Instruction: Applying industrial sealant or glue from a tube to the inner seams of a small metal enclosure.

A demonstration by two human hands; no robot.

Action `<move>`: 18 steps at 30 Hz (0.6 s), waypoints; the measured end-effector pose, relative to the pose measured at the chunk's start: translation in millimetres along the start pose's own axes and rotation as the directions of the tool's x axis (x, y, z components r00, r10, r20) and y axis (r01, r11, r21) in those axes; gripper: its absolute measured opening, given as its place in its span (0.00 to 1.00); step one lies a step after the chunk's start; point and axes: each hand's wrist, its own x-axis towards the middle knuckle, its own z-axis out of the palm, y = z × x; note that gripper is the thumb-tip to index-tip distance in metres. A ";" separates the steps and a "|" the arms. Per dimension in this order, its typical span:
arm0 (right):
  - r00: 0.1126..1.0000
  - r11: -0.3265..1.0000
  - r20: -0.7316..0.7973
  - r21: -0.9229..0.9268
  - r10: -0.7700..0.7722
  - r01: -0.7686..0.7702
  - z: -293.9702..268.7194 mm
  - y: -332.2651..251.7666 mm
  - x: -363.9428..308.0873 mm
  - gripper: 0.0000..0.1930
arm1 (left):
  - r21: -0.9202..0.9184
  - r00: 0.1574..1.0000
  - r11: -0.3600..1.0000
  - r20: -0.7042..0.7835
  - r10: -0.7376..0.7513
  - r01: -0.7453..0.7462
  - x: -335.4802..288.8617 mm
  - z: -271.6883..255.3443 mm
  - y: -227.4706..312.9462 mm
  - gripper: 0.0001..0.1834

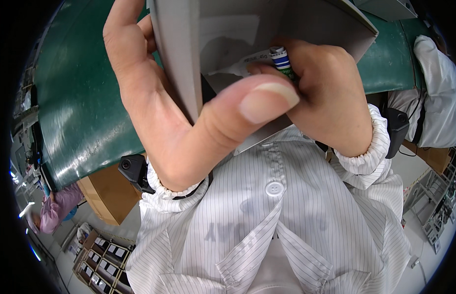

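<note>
While the left hand [188, 112] grips the grey box [228, 44] wall, the right hand [326, 98] is closed on a small tube [282, 61], halfway inside. Tube not yet released; lid flaps open.

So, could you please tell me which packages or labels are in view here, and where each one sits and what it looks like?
Grey cardboard box: top centre, held open close to the camera by the left hand, plain grey panels.
Small labelled tube: inside the box, pinched by the right hand, white with blue and green bands.
Stacked boxes with white labels: lower left on the floor, brown, rectangular.
</note>
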 end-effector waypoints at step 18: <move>0.999 0.999 -0.021 -0.023 -0.034 0.033 -3.4 6.5 -3.5 0.13 | 0.057 0.998 0.998 0.052 0.033 -0.036 3.2 -3.5 0.9 0.50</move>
